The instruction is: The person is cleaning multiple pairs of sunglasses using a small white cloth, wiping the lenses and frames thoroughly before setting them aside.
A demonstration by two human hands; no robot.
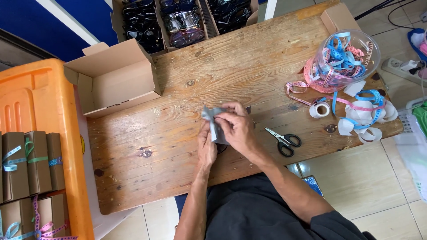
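Left hand: your left hand (pixel 206 149) is closed on the lower part of the grey cloth (pixel 212 119), thumb side pressed against it, over the middle of the table (pixel 249 66).
Right hand: your right hand (pixel 236 126) pinches the same cloth from the right, fingers curled over its top edge.
Cloth: small, grey, crumpled, held between both hands just above the table's middle; something dark shows beneath it, but you cannot tell what it is.
Scissors: black-handled scissors (pixel 283 140) lie near the table's near edge, just right of your right hand, blades pointing left.
Tape roll: a small white roll (pixel 319 110) stands towards the right end of the table.
Ribbon jar: a clear plastic jar (pixel 345 56) of blue and pink ribbons lies at the far right corner, with loose ribbons (pixel 362 113) trailing in front of it.
Open box: an empty cardboard box (pixel 112 79) sits at the far left corner.
Glasses: trays of glasses (pixel 180 22) line the far edge.
Wrapped boxes: brown boxes tied with ribbon (pixel 29 164) rest on an orange bin (pixel 44 89) left of the table.
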